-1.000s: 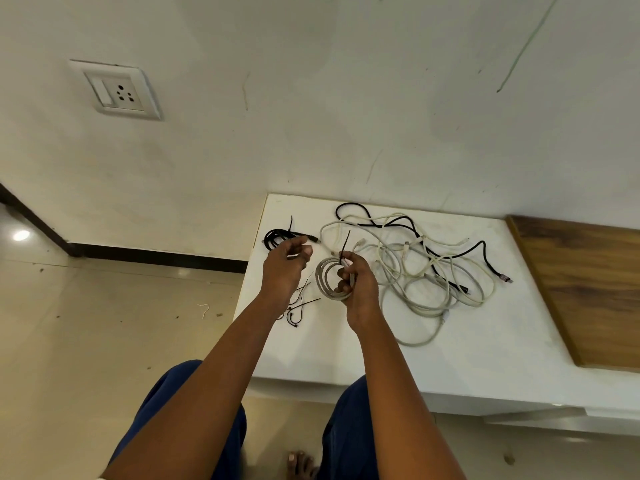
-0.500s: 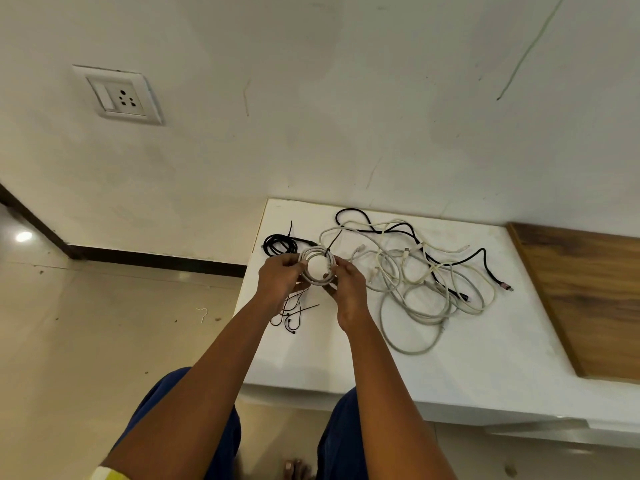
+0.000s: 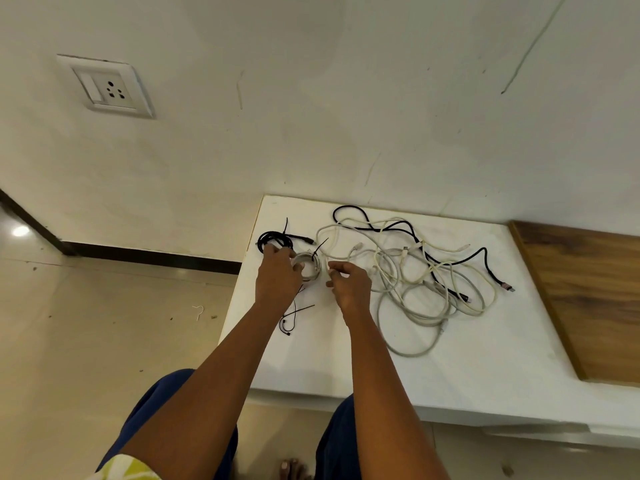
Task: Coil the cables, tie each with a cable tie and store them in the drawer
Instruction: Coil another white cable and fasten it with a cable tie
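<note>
Both forearms reaching forward from the lower edge of the view over the near-left part of the white tabletop (image 3: 450, 372), wrists a short way apart. Left hand (image 3: 278, 275) knuckles up, fingers curled down onto the left rim of the small white coiled cable (image 3: 309, 268), holding it against the surface. Black cable tie (image 3: 319, 249) wrapped on that coil, its free tail sticking up and to the right. Right hand (image 3: 349, 282) just right of the coil, palm down, fingers bent loosely with tips near the coil's right edge; grip on anything there not clear. Coiled black cable (image 3: 275, 239) lying just beyond the left hand, already bound, tie tail pointing up. Loose black cable ties (image 3: 294, 315) lying on the table between and below the wrists. Tangle of white and black cables (image 3: 415, 268) spread to the right of the right hand, one black lead ending in a pink plug (image 3: 506, 286) near the wooden panel (image 3: 588, 299). Wall socket (image 3: 107, 88) high on the left wall. Drawer not to be seen.
</note>
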